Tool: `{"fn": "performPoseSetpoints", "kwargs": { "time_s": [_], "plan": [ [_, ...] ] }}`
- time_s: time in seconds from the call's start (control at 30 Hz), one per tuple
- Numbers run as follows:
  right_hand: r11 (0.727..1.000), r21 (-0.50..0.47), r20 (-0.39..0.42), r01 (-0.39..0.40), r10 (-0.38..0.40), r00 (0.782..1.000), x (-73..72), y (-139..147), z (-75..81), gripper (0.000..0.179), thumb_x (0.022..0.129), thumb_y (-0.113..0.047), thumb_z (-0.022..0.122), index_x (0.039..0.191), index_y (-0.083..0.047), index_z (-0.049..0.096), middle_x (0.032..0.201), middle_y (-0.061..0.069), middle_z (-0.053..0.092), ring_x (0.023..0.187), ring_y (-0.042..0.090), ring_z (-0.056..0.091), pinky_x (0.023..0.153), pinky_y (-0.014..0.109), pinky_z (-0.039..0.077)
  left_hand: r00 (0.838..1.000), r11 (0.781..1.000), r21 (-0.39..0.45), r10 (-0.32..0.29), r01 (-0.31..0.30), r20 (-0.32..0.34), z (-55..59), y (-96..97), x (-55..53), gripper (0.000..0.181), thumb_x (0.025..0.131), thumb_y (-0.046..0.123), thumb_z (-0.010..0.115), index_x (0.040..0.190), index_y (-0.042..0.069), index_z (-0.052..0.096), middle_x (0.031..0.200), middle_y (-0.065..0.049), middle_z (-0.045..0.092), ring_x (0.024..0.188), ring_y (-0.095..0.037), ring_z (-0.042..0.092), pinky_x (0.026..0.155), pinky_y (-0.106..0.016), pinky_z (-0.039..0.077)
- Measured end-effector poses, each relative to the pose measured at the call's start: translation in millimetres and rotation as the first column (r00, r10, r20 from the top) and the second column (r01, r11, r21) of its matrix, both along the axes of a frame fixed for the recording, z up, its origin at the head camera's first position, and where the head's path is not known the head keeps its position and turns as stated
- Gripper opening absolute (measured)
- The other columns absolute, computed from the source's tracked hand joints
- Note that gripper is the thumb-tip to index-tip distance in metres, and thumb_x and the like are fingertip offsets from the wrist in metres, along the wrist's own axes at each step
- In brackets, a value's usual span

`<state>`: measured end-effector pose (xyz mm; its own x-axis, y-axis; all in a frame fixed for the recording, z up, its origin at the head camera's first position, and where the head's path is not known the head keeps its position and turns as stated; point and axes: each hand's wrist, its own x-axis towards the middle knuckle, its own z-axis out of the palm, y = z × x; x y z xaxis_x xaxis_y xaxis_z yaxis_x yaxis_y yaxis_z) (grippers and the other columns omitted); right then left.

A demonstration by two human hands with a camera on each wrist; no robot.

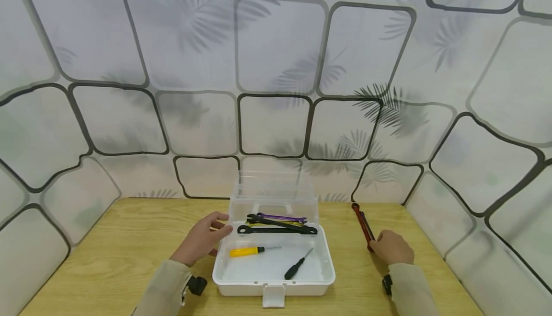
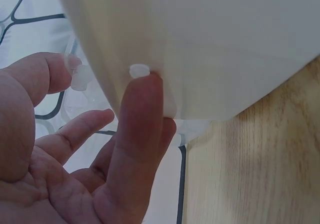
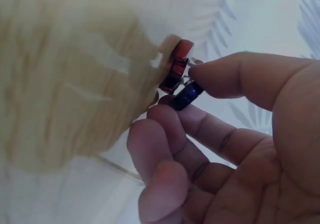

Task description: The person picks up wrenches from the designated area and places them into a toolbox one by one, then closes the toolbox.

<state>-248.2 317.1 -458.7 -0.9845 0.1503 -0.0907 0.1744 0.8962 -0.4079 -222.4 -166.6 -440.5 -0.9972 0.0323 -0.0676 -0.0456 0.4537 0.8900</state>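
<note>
A white plastic toolbox (image 1: 274, 288) stands on the table with its clear lid (image 1: 273, 191) raised. My left hand (image 1: 200, 239) is at its left side; the left wrist view shows a fingertip touching the box wall (image 2: 200, 44), with the fingers loosely bent around nothing. To the right of the box, my right hand (image 1: 392, 247) pinches the near end of a dark blue wrench (image 3: 187, 95) between thumb and fingers. Right beside it lies a red wrench (image 3: 177, 66); whether the fingers touch that one too I cannot tell.
Inside the box lie a yellow-handled screwdriver (image 1: 245, 251) and a black screwdriver (image 1: 295, 269). Several wrenches, among them a black wrench (image 1: 276, 230) and a purple wrench (image 1: 280, 217), are stacked toward the back. A patterned wall covering (image 1: 276, 124) borders the wooden table (image 1: 142, 239).
</note>
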Motion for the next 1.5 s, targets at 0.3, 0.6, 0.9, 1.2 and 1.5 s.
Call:
{"fn": "performPoseSetpoints", "kwargs": {
  "time_s": [0.3,0.6,0.9,1.2,1.5],
  "plan": [
    [1.000,-0.009,0.018,0.010,-0.010,1.000,-1.4,1.5,-2.4,0.033,0.092,-0.029,0.069,0.069,-0.011,0.054,0.063,0.003,0.051,0.058,0.019,0.047,0.050,0.030,0.038,1.000,1.000,-0.004,-0.005,0.005,-0.003,1.0,0.7,-0.7,0.043,0.101,0.027,0.068,0.137,0.006,0.058,0.123,-0.016,0.063,0.102,-0.029,0.065,0.059,-0.039,0.062],
    [1.000,-0.016,0.017,-0.009,0.009,1.000,-4.2,2.7,-4.9,0.032,0.093,-0.030,0.068,0.072,-0.010,0.054,0.064,0.004,0.051,0.057,0.018,0.046,0.051,0.029,0.037,1.000,1.000,-0.010,0.003,-0.003,0.002,0.8,-0.2,0.1,0.043,0.101,0.027,0.068,0.137,0.007,0.058,0.124,-0.016,0.063,0.104,-0.030,0.065,0.060,-0.040,0.062],
    [0.999,-0.052,-0.056,0.000,-0.003,0.998,-1.9,4.5,-5.4,0.034,0.095,-0.024,0.065,0.067,-0.011,0.052,0.059,0.001,0.048,0.053,0.016,0.043,0.047,0.028,0.036,1.000,1.000,-0.017,0.004,-0.004,0.003,1.1,1.0,-0.4,0.043,0.102,0.027,0.068,0.137,0.007,0.058,0.126,-0.017,0.062,0.103,-0.030,0.065,0.060,-0.040,0.062],
    [0.996,-0.093,-0.162,0.004,-0.019,0.987,-2.5,1.2,-2.7,0.036,0.094,-0.023,0.070,0.068,-0.009,0.051,0.061,0.004,0.052,0.055,0.019,0.047,0.048,0.031,0.038,1.000,0.999,-0.032,0.008,-0.008,0.005,0.9,1.0,-1.6,0.044,0.101,0.029,0.068,0.138,0.007,0.058,0.127,-0.018,0.062,0.103,-0.031,0.065,0.060,-0.039,0.062],
    [0.995,-0.096,-0.143,-0.004,-0.009,0.990,-5.1,2.7,-7.3,0.033,0.096,-0.024,0.070,0.071,-0.007,0.054,0.064,0.005,0.054,0.057,0.020,0.049,0.050,0.032,0.039,1.000,1.000,-0.030,0.007,-0.006,0.003,0.4,0.7,-0.2,0.043,0.102,0.028,0.068,0.138,0.007,0.058,0.126,-0.018,0.062,0.102,-0.031,0.066,0.060,-0.040,0.062]
  ]
}}
